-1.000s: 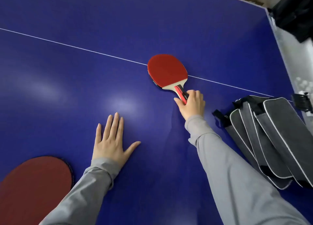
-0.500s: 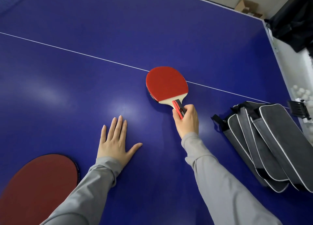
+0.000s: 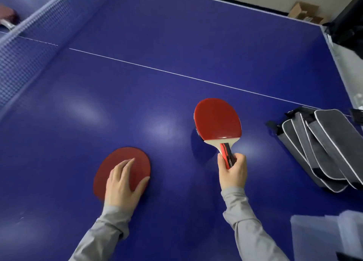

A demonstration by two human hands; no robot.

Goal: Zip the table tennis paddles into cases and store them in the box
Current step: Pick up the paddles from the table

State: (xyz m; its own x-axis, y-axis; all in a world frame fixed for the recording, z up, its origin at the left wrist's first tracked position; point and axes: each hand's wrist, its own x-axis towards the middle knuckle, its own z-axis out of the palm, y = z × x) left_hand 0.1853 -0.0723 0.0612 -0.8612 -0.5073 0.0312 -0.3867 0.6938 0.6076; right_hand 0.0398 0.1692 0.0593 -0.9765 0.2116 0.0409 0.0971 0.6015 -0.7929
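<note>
Head view: our right hand (image 3: pixel 232 172) grip wraps handle of red rubber paddle (image 3: pixel 217 121), ready for casing; left hand (image 3: pixel 122 184) flat, fingers relaxed, steadying dark-red paddle (image 3: pixel 119 158) on blue surface (image 3: pixel 157 74).

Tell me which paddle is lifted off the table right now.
The brighter red paddle, gripped by its handle in the right hand. The darker paddle lies flat on the table under the left hand.

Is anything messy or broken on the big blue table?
Nothing looks broken or spilled. The grey cases lie in a slanted, overlapping pile at the table's right edge. The right hand grips one paddle; the left hand rests on another paddle.
</note>
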